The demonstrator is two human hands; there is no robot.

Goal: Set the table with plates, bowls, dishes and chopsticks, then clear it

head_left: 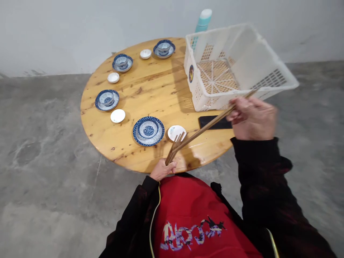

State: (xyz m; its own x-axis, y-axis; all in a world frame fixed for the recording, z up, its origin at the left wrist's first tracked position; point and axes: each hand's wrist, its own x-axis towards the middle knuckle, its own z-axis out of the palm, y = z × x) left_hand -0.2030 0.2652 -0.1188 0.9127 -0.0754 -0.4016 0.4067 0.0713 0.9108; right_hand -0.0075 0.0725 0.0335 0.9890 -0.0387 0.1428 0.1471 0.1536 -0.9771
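Observation:
My left hand [163,169] is closed round a bundle of wooden chopsticks [175,146] at the table's near edge, their tips pointing up and away. My right hand [254,116], a little blurred, pinches the upper end of long wooden chopsticks [212,123]. These slant down to the left, and their lower ends meet the bundle. Just beyond the bundle sits a small white dish [176,133], partly covered by the tips. Left of it is a blue-patterned plate [135,138] with a matching bowl [148,129] on it.
A white plastic basket [200,102] stands at the right of the round wooden table [145,93], with a turquoise bottle [203,21] behind it. A black phone [219,122] lies in front. More blue-patterned bowls on plates [106,100] and small white dishes [117,116] line the left and far edge.

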